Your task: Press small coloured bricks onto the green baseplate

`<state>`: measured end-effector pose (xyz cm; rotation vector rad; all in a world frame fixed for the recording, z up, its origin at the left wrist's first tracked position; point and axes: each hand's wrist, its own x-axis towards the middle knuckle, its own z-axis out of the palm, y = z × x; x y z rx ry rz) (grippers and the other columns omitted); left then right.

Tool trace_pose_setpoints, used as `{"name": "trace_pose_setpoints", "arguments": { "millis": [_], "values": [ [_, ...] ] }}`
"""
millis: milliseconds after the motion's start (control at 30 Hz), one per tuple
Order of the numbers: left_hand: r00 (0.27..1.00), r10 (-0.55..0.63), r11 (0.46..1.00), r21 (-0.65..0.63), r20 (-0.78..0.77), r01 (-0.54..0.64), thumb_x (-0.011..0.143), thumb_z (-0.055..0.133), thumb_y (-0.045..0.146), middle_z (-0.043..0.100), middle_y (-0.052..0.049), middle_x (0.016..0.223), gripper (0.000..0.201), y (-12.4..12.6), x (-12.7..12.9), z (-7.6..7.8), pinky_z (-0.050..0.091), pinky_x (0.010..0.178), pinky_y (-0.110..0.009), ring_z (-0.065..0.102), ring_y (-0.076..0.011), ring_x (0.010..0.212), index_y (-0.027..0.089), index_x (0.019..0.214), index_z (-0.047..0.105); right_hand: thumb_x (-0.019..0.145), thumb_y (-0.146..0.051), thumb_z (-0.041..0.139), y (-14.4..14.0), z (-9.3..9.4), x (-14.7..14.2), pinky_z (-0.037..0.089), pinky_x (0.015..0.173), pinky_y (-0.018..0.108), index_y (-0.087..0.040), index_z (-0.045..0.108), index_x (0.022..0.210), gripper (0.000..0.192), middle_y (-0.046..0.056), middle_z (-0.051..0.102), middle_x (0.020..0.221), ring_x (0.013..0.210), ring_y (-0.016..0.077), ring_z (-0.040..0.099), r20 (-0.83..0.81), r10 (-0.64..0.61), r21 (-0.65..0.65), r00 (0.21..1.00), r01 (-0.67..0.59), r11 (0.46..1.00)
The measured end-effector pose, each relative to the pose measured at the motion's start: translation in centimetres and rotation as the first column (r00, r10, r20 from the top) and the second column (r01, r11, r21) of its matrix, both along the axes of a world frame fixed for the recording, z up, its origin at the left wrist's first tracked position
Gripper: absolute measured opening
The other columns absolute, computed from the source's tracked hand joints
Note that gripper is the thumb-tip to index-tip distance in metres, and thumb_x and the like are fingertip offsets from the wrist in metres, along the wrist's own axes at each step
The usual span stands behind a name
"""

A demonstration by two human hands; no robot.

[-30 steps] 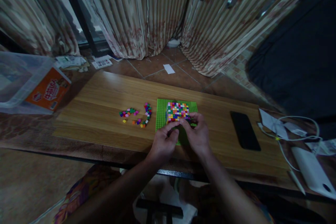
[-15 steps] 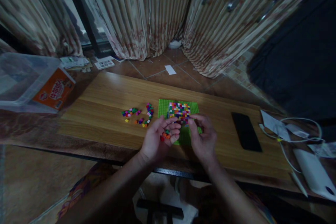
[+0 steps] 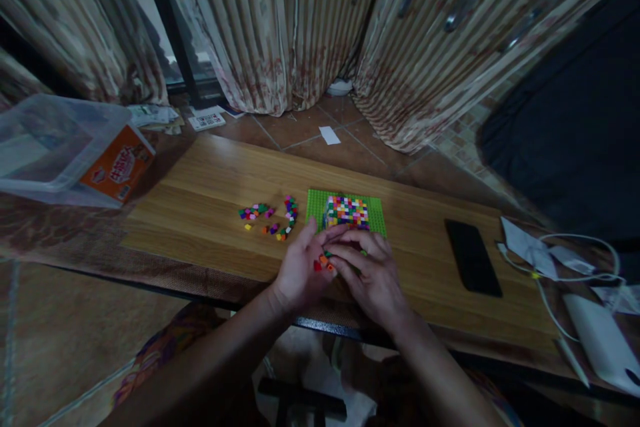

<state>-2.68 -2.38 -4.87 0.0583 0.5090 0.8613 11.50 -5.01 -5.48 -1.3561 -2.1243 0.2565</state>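
Observation:
My left hand is cupped palm up and holds several small building bricks, red, orange and green. Over that palm, my right hand has its thumb and fingertips drawn together on a small brick among them; the fingers partly hide it. Just beyond both hands, a multicoloured block of small bricks stands on a green baseplate. The hands cover the near part of the baseplate. To the left, loose bricks lie in scattered groups on the wooden board.
The wooden board rests on a cloth-covered table. A black phone lies at right, near white cables and a white device. A clear plastic bin with an orange label stands at far left. Striped curtains hang behind.
My right hand has moved left from the side of the brick block to the bricks in my left palm. The view has shifted slightly.

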Motion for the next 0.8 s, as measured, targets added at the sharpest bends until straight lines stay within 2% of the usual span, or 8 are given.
{"name": "trace_pose_setpoints", "arguments": {
  "millis": [133,233,300,400,500,633,800],
  "values": [
    [1.0,-0.023,1.0,0.017,0.014,0.023,0.087,0.05,0.053,0.065,-0.011,0.092,0.046,-0.3,0.3,0.0,0.046,0.064,-0.023,0.06,-0.0143,0.076,0.011,0.097,0.066,0.091,-0.029,0.058,-0.2,-0.2,-0.4,0.043,0.083,0.042,-0.03,0.07,0.103,0.017,0.003,0.066,0.105,0.097,0.0231,0.056,0.019,0.004,0.006,1.0,-0.004,1.0],
    [1.0,0.011,1.0,-0.008,-0.023,-0.011,0.09,0.047,0.046,0.064,-0.01,0.086,0.041,-0.5,0.5,-0.2,0.045,0.061,-0.021,0.058,-0.0114,0.069,0.01,0.093,0.066,0.092,-0.025,0.055,-0.2,-0.2,-0.5,0.045,0.085,0.041,-0.026,0.069,0.101,0.017,0.005,0.068,0.104,0.098,0.0232,0.058,-0.033,-0.031,-0.001,0.999,0.031,1.0],
    [0.985,0.036,0.999,-0.021,-0.167,-0.04,0.089,0.051,0.04,0.064,-0.008,0.081,0.034,-0.6,0.6,-0.4,0.044,0.058,-0.02,0.056,-0.0103,0.065,0.01,0.089,0.066,0.093,-0.024,0.052,-0.1,-0.2,-0.1,0.047,0.084,0.038,-0.024,0.068,0.101,0.018,0.006,0.069,0.101,0.095,0.0219,0.061,-0.111,-0.082,-0.027,0.99,0.08,0.996],
    [0.896,0.083,0.996,0.054,-0.437,-0.066,0.08,0.064,0.032,0.061,-0.004,0.073,0.022,-0.8,0.5,-0.9,0.034,0.046,-0.017,0.049,-0.0065,0.053,0.011,0.085,0.067,0.093,-0.027,0.052,0.3,-0.4,1.2,0.051,0.078,0.034,-0.023,0.067,0.101,0.018,0.005,0.072,0.096,0.087,0.0197,0.066,-0.24,-0.221,-0.096,0.945,0.204,0.974],
    [0.848,0.12,0.988,0.144,-0.516,-0.052,0.072,0.07,0.029,0.055,0.002,0.065,0.023,-0.7,0.2,-1.2,0.019,0.04,-0.016,0.033,-0.0012,0.042,0.011,0.085,0.067,0.089,-0.032,0.058,0.7,-0.7,2.2,0.052,0.073,0.032,-0.023,0.069,0.097,0.016,0.002,0.073,0.091,0.08,0.0187,0.068,-0.333,-0.319,-0.168,0.887,0.277,0.946],
    [0.832,0.12,0.984,0.173,-0.542,-0.029,0.07,0.069,0.029,0.053,0.003,0.061,0.024,-0.6,0.3,-1.3,0.013,0.04,-0.018,0.027,-0.0003,0.039,0.012,0.087,0.067,0.087,-0.028,0.06,1.1,-0.8,2.0,0.053,0.074,0.031,-0.023,0.07,0.093,0.013,0.002,0.072,0.09,0.08,0.0175,0.067,-0.33,-0.276,-0.155,0.903,0.236,0.959],
    [0.794,0.144,0.973,0.233,-0.59,-0.004,0.072,0.065,0.028,0.053,0.004,0.059,0.024,-0.5,0.7,-1.5,0.014,0.042,-0.02,0.026,-0.0012,0.039,0.012,0.091,0.068,0.09,-0.02,0.054,1.4,-0.6,1.0,0.053,0.077,0.031,-0.022,0.069,0.093,0.016,0.004,0.069,0.093,0.084,0.0171,0.067,-0.202,-0.18,-0.025,0.963,0.178,0.984]
  ]
}}
